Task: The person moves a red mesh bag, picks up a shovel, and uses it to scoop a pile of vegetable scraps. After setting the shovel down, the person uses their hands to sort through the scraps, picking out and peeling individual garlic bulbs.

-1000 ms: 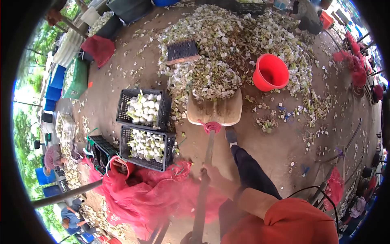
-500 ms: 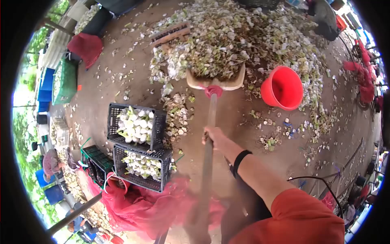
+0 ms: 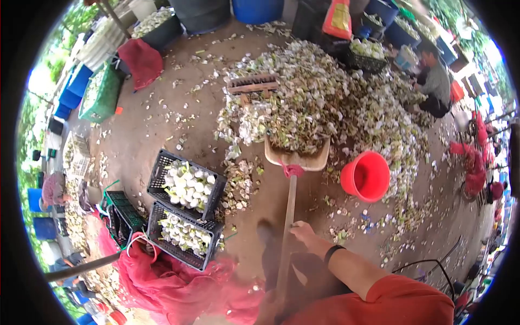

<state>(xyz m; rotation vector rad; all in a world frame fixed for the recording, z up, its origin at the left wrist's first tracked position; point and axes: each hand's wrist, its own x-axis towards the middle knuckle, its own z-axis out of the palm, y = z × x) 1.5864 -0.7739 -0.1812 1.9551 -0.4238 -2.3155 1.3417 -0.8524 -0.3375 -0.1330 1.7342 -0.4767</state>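
Observation:
A shovel [image 3: 291, 216] with a long pale handle reaches forward from my body. Pink cloth is bound where its handle meets the wide, cream-coloured scoop [image 3: 314, 163]. The scoop's far edge is against a large heap of whitish and green peelings [image 3: 303, 108], and peelings cover its inside. My right hand [image 3: 304, 233] is closed round the middle of the handle, with a dark band on the wrist. Lower down, at the bottom edge of the view, my left hand [image 3: 267, 310] is closed on the handle's near end, blurred and partly cut off.
A red bucket [image 3: 366, 176] stands right of the scoop. Two black crates of white bulbs [image 3: 187, 184] sit at left, beside pink netting [image 3: 168, 287]. A wooden piece [image 3: 253, 84] lies on the heap. A person [image 3: 436, 84] crouches at the far right.
The view has tilted up, showing more tubs and the crouching person at the back. My hands stay on the shovel, and its scoop remains at the heap's near edge. A leg now shows beside the handle.

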